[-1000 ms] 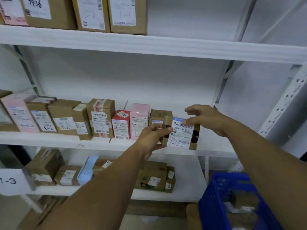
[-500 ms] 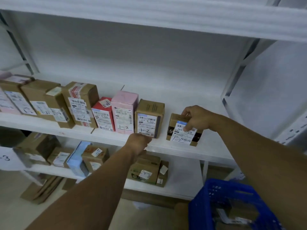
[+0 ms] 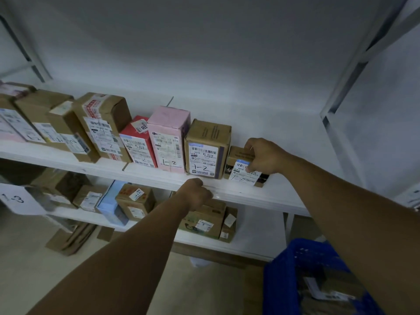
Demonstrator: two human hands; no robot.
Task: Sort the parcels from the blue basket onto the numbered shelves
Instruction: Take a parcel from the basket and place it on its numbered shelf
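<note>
A small brown parcel point(image 3: 238, 164) with a white label marked 1-2 stands on the middle shelf point(image 3: 250, 196), at the right end of a row of parcels. My right hand point(image 3: 263, 156) grips it from the top and right side, thumb on the label. Just left of it stands a taller brown box point(image 3: 205, 148), also marked 1-2. My left hand point(image 3: 195, 194) hangs below the shelf's front edge with curled fingers, holding nothing. The blue basket point(image 3: 286, 269) sits at the bottom right with parcels inside.
The row on the middle shelf also holds a pink box point(image 3: 169, 137), a red box point(image 3: 136, 146) and several brown boxes. More parcels lie on the lower shelf, near a paper sign point(image 3: 16, 198) marked 1-3. Flattened cardboard point(image 3: 70, 239) lies on the floor.
My right hand has set the small parcel down on the shelf and slid it left against the taller brown box. My left hand let go of it and dropped below the shelf edge.
</note>
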